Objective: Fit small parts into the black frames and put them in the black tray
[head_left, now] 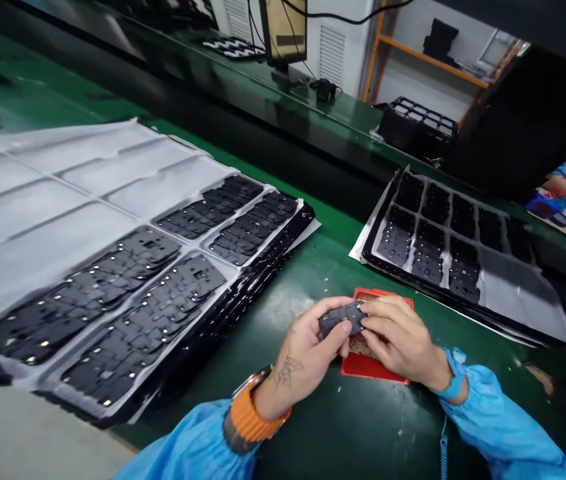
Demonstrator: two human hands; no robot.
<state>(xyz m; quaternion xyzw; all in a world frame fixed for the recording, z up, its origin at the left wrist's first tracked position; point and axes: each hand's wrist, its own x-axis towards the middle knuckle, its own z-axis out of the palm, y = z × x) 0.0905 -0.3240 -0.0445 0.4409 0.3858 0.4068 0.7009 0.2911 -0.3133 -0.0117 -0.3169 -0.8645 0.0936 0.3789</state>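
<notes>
Green-topped workbench (343, 440): small black plastic part (341, 318) gripped by the fingers of both left hand (303, 360) and right hand (397, 333), above a red rectangular tray (375, 371); black-and-white sheets of similar parts (127, 293) lie left, and (443, 247) right.

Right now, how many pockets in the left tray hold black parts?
4: two far pockets and two near pockets of the left tray. More may be hidden past the frame's left edge.

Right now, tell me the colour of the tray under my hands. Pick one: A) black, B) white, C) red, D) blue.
C: the red tray shows beneath the left hand and right hand, which both hold a small black part above it.
</notes>
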